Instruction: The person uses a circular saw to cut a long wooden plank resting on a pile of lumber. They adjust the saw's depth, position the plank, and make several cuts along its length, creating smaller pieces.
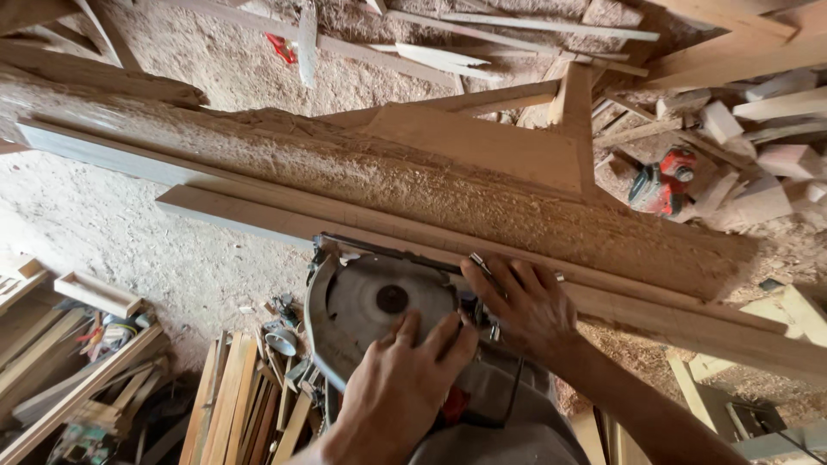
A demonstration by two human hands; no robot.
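Two hands are working one circular saw [388, 319] at the near edge of the sawdust-covered table [413, 181]. Left hand [405, 379] is lying spread over the rigid metal blade guard; right hand [527, 306] is pressing, fingers splayed, on the saw's base beside the long pale plank [258, 215]. Saw is looking heavy, hard, smooth; gripping the body seems safest.

Left hand [405, 379]: enters from bottom centre, back of hand up, wrist bent slightly. Fingers spread and curved downward, tips pressed flat; not closed into a fist.

Right hand [525, 306]: forearm enters from lower right, bare, angled up-left. Palm down, fingers splayed forward and to the left, thumb tucked toward the left hand. Grip loose, resting rather than clenched. Hands just beside each other, nearly touching.
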